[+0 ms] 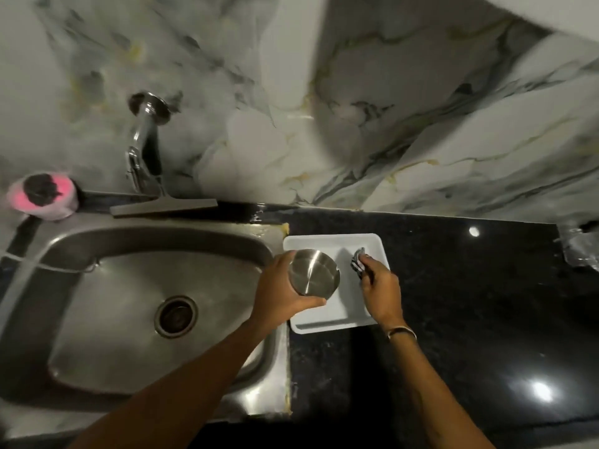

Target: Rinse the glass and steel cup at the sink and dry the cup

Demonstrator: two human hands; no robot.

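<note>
Left hand point(285, 286) clamped around steel cup point(312, 276), centre frame, base up, over the white tray point(337, 314) beside the sink point(136, 319). Right hand point(381, 288) just right of it, closed on a cloth point(359, 261). Cloth goes left to the cup. Glass not visible.

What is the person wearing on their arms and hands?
Both forearms are bare, with no sleeves in view and no gloves on either hand. The left hand shows no jewellery. The right hand has a thin metal bangle around the wrist, silvery with a darker band. No rings or watch can be made out.
</note>
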